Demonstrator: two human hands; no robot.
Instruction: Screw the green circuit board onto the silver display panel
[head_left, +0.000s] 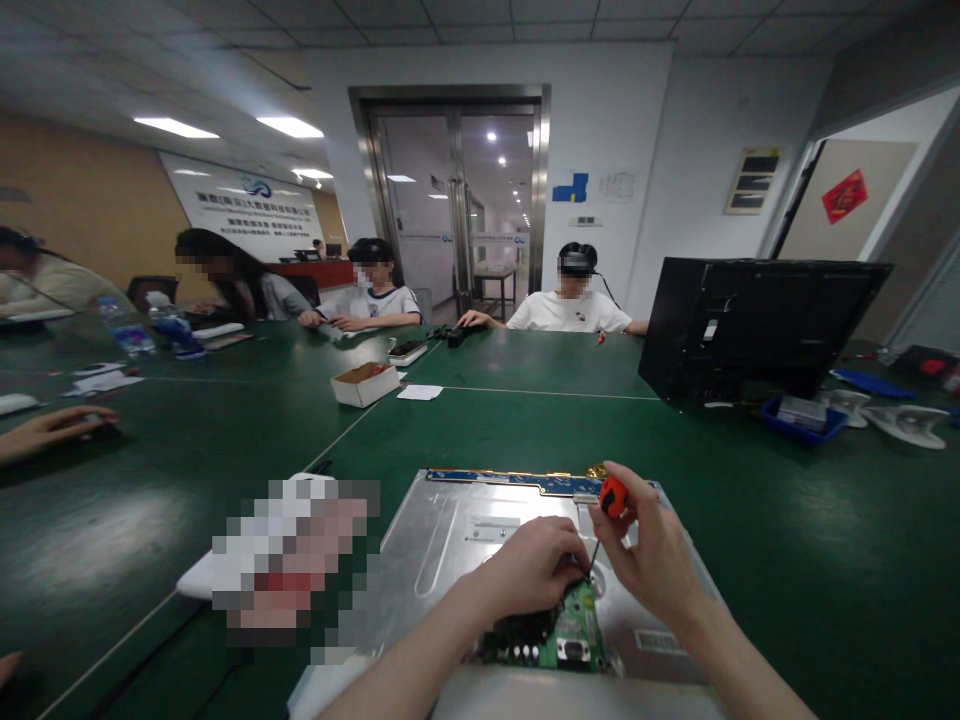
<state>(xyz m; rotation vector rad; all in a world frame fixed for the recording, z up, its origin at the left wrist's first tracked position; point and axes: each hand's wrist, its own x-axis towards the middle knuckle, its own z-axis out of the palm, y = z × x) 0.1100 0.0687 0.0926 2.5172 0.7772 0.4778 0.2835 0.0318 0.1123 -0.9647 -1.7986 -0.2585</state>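
Observation:
My right hand (pixel 651 555) grips a screwdriver (pixel 613 496) by its orange and black handle. Its thin shaft slants down to the upper corner of a green circuit board (pixel 577 625). Beside the tip, my left hand (pixel 529 565) has its fingers pinched together at that same corner; whatever they may hold is hidden. The board lies on a silver metal display panel (pixel 420 560), partly covered by my left hand and forearm. Along the panel's far edge runs a narrow blue circuit strip (pixel 495 482), with a flat connector near my right hand.
A black monitor (pixel 772 325) stands at the right, behind a blue tray (pixel 804 420). An open cardboard box (pixel 365 385) sits further back, near a paper slip (pixel 420 392). Left of the panel lies a blurred-out white object (pixel 202 578). Several people sit around the green table (pixel 525 425).

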